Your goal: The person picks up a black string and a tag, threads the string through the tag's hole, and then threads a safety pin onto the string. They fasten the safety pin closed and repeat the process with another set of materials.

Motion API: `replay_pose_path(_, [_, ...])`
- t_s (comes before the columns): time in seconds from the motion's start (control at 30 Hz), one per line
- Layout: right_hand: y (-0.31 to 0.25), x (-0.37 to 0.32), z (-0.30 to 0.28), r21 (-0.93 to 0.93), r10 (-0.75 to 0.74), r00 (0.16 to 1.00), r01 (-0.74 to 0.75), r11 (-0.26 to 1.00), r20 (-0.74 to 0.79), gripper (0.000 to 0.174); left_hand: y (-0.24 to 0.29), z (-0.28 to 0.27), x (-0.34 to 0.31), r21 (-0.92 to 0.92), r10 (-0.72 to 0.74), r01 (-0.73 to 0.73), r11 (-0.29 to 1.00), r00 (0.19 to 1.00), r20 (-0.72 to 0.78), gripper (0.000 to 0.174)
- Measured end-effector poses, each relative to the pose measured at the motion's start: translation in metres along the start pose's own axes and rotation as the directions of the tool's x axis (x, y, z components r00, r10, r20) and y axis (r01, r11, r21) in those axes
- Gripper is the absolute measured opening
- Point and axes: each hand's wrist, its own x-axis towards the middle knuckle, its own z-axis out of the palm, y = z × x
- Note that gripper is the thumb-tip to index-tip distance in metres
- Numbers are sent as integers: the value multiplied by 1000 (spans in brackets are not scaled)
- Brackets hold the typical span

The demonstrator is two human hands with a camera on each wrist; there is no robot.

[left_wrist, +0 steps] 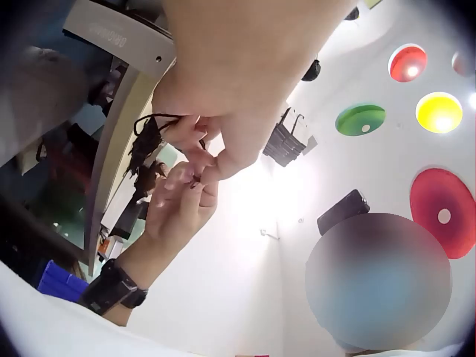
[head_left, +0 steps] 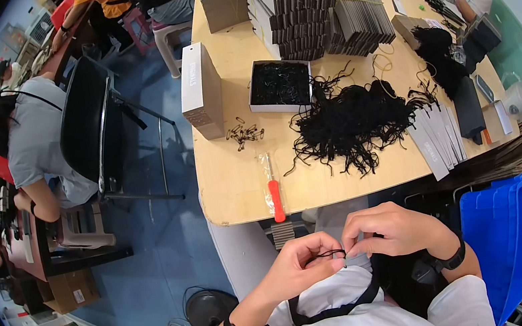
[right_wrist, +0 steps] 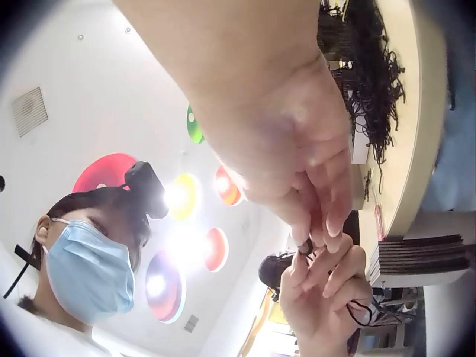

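Observation:
Over the person's lap, in front of the table edge, the two hands meet fingertip to fingertip. The left hand (head_left: 305,266) pinches a thin black cord (head_left: 332,253) between thumb and fingers. From the other side, the right hand (head_left: 389,230) pinches at the same cord, its fingertips touching the left ones. A loop of the cord (right_wrist: 364,315) hangs beside the left hand in the right wrist view. Between the fingertips sits a small dark end piece (right_wrist: 306,247), mostly hidden by them. On the table ahead lies a large heap of black cords (head_left: 363,122).
A shallow box (head_left: 266,109) of black pieces, small brass-coloured pins (head_left: 244,134), an upright grey box (head_left: 202,91) and a red-handled tool (head_left: 276,200) are on the table (head_left: 232,194). Stacks of dark card pieces (head_left: 300,15) stand behind. A blue bin (head_left: 505,241) is at the right.

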Motion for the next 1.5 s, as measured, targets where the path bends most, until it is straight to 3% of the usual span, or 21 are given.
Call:
replay_pose_path(0.23, [-6, 4, 5, 64, 59, 998, -59, 996, 3, 13, 3, -2, -3, -146, -39, 45, 988, 998, 43, 13])
replay_pose_path(0.3, [-7, 4, 9, 75, 55, 998, -53, 996, -20, 13, 2, -2, -4, -303, -17, 37, 952, 998, 65, 15])
replay_pose_path(0.4, [-10, 4, 18, -71, -47, 989, 38, 997, -139, 12, -1, -5, -6, -424, -4, 33, 905, 998, 67, 16])
replay_pose_path(0.47, [-16, 5, 24, -299, -203, 951, 128, 945, -234, 13, 0, -4, -7, -425, 8, 10, 905, 999, 39, 16])
replay_pose_path(0.73, [-21, 11, 30, -592, -420, 868, 198, 782, -264, 25, 3, -1, -9, -429, 87, -100, 898, 995, -49, 15])
replay_pose_path(0.8, [-20, 12, 31, -624, -436, 862, 195, 757, -259, 27, 3, 2, -9, -245, 144, -188, 951, 972, -186, 12])
replay_pose_path(0.83, [-20, 13, 31, -631, -449, 849, 191, 752, -278, 26, 3, 3, -9, -244, 147, -191, 951, 971, -187, 12])
replay_pose_path(0.9, [-18, 14, 34, -639, -465, 835, 189, 745, -294, 26, 5, 5, -8, -93, 281, -312, 945, 926, -253, 12])
replay_pose_path(1.0, [-13, 18, 38, -562, -461, 799, 193, 804, -386, 23, 6, 7, -8, 67, 378, -378, 923, 864, -332, 13])
replay_pose_path(1.07, [-10, 20, 39, -356, -374, 799, 215, 909, -471, 22, 8, 11, -5, 144, 432, -408, 901, 829, -355, 13])
replay_pose_path(1.1, [-10, 21, 39, -357, -375, 799, 217, 908, -470, 22, 9, 12, -5, 219, 485, -433, 875, 792, -372, 13])
replay_pose_path(1.13, [-10, 23, 39, -279, -331, 805, 214, 936, -493, 20, 8, 11, -4, 219, 486, -434, 874, 791, -372, 13])
replay_pose_path(1.2, [-11, 27, 42, -200, -286, 810, 212, 957, -512, 19, 7, 9, -4, 467, 605, -423, 776, 708, -364, 11])
replay_pose_path(1.23, [-12, 29, 45, -247, -298, 784, 190, 950, -545, 18, 9, 10, -3, 468, 607, -425, 775, 706, -364, 11])
replay_pose_path(1.3, [-12, 33, 50, -295, -315, 756, 169, 940, -573, 18, 16, 16, -2, 708, 702, -299, 639, 604, -378, 10])
replay_pose_path(1.33, [-11, 36, 52, -362, -339, 734, 136, 922, -589, 17, 17, 19, 0, 709, 706, -302, 637, 599, -379, 10])
replay_pose_path(1.4, [-9, 39, 55, -407, -344, 718, 93, 909, -605, 16, 17, 23, 4, 873, 804, -170, 457, 498, -324, 9])
replay_pose_path(1.5, [-8, 39, 54, -362, -247, 751, 11, 932, -612, 18, 20, 24, 5, 826, 739, -143, 545, 547, -394, 6])
